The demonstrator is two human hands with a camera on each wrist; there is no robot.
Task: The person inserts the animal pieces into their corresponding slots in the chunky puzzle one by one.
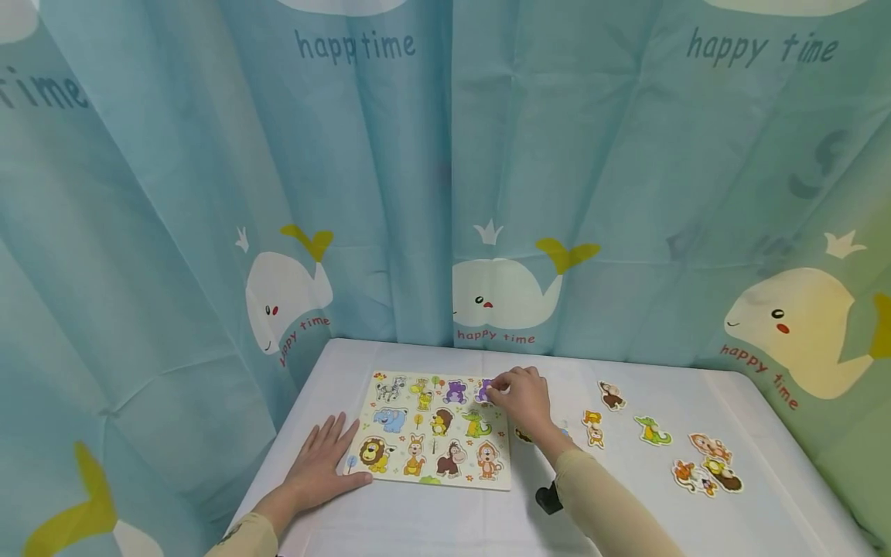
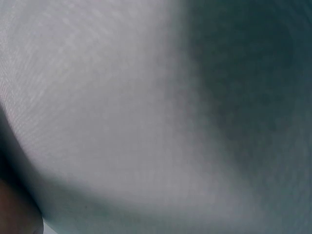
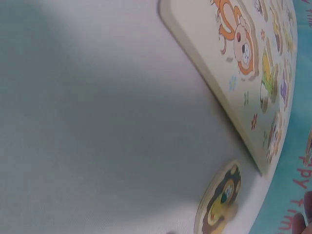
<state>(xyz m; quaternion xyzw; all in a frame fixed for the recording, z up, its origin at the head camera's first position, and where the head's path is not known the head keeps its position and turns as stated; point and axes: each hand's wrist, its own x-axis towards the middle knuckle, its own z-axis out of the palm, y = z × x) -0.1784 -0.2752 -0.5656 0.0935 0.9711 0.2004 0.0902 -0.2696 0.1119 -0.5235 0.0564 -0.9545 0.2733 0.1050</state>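
Observation:
A wooden animal puzzle board (image 1: 397,477) with printed animals lies on the white table. My right hand (image 1: 525,398) is over its far right corner. Thumb and fingers there pinch a small purple animal piece (image 1: 483,391), partly covered by the fingertips. Left of it on the board is a purple hippo picture (image 1: 455,392). My left hand (image 1: 316,464) rests with spread fingers on the table, its fingertips and thumb at the board's left edge. In the right wrist view a lion piece (image 3: 222,197) lies beside the board; only fingertips (image 3: 299,224) show. The left wrist view is mostly blurred cloth.
Right of the board lie loose pieces: a brown monkey (image 1: 611,396), a green crocodile (image 1: 652,431), an orange one (image 1: 593,428) and a cluster (image 1: 710,464). A blue piece (image 1: 564,426) is partly behind the right arm. A black object (image 1: 548,499) sits nearby. A whale-print curtain (image 1: 404,193) hangs behind.

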